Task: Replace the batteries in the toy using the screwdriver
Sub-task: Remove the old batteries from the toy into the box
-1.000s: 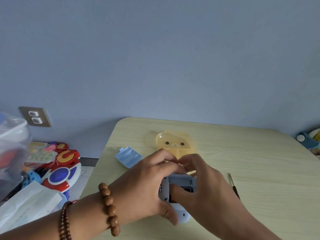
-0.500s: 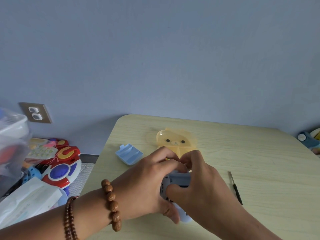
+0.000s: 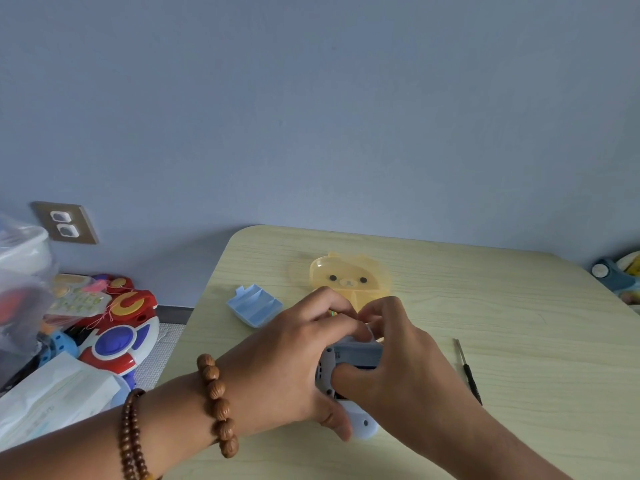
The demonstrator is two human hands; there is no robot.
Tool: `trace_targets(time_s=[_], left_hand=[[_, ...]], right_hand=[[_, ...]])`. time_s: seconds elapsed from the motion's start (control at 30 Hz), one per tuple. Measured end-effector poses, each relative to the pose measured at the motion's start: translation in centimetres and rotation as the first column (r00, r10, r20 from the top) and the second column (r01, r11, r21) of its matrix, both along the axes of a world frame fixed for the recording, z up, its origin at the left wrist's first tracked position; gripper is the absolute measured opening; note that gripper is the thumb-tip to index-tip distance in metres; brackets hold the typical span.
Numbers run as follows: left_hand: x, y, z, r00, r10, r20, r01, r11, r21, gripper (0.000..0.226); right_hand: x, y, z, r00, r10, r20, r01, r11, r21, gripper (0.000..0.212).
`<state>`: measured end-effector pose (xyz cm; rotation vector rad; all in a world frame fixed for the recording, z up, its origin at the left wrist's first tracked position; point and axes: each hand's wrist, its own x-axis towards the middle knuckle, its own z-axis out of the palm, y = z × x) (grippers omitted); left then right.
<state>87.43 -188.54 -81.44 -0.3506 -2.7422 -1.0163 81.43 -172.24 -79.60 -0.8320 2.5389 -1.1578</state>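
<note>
Matt wood-grain table [image 3: 519, 299]; translucent yellow plastic case [image 3: 348, 278]; smooth blue plastic toy [image 3: 360, 422]; glossy wooden-bead bracelet [image 3: 218, 403].

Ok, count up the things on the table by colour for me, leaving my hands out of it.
Pale blue: 2, the toy and the ribbed cover
Yellow: 1, the bear-faced case
Black-handled: 1, the screwdriver
Total: 4
</note>
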Motion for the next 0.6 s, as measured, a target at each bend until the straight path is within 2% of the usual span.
trace_targets(time_s=[0.4,0.6], left_hand=[[-0.3,0.0,-0.1,1.0,-0.007,-0.002,0.007,1.0,0.019,0.089],[-0.2,-0.2,-0.1,1.0,-0.007,-0.005,0.007,1.0,0.002,0.088]], right_hand=[[0.0,0.2,0.8,0.999,0.033,-0.004,-0.033,0.999,0.005,0.038],[0.1,1.2,-0.1,0.994,0.045,-0.095,-0.047,0.999,-0.018,0.055]])
